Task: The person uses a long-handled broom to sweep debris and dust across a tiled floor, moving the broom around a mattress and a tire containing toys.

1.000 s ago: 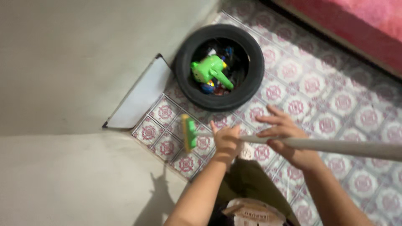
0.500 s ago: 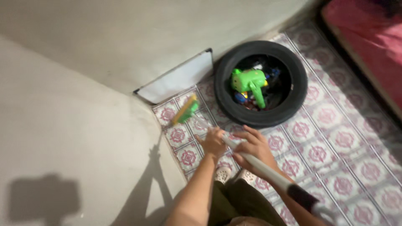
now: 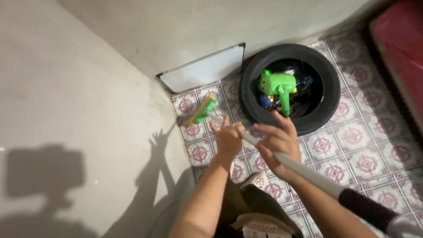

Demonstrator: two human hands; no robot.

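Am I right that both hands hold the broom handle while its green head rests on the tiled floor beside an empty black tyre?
Not quite: the head view shows the tyre holds toys, a green one on top. Both hands, left and right, do hold the broom handle, its green head on the tiles.

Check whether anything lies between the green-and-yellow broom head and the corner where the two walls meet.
Nothing visible does. The green-and-yellow broom head sits on bare patterned floor tiles near the corner. The white board leans on the far wall, and the black tyre of toys lies off to the right.
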